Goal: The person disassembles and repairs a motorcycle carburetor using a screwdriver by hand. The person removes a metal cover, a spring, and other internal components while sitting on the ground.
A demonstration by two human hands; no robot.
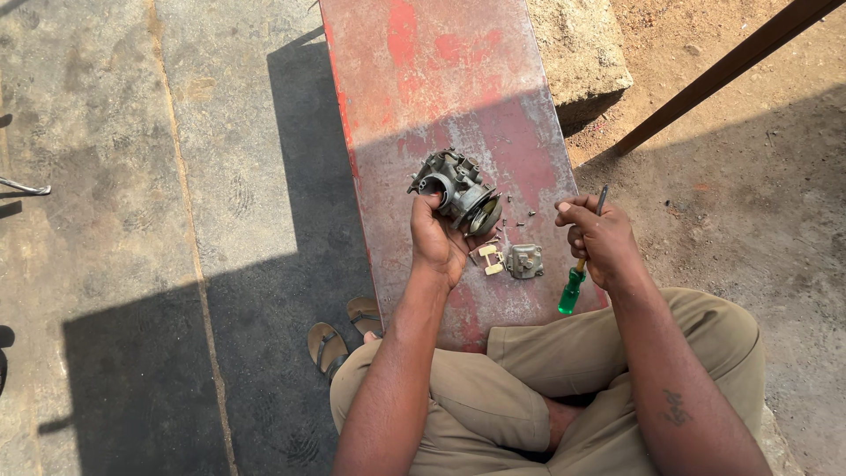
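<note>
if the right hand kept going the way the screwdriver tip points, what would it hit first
Probably nothing: the right hand holds the screwdriver tip angled up and away, over the bench edge toward bare dirt ground. Depth is unclear.

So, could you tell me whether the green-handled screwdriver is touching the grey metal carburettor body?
Apart. The head view shows the green-handled screwdriver in the right hand, with bare red bench between it and the carburettor body.

A worn red-painted metal tabletop [441, 79] carries a small grey metal cover [525, 261], a pale float piece [491, 260] just beside it, and several tiny scattered screws [526, 214].
</note>
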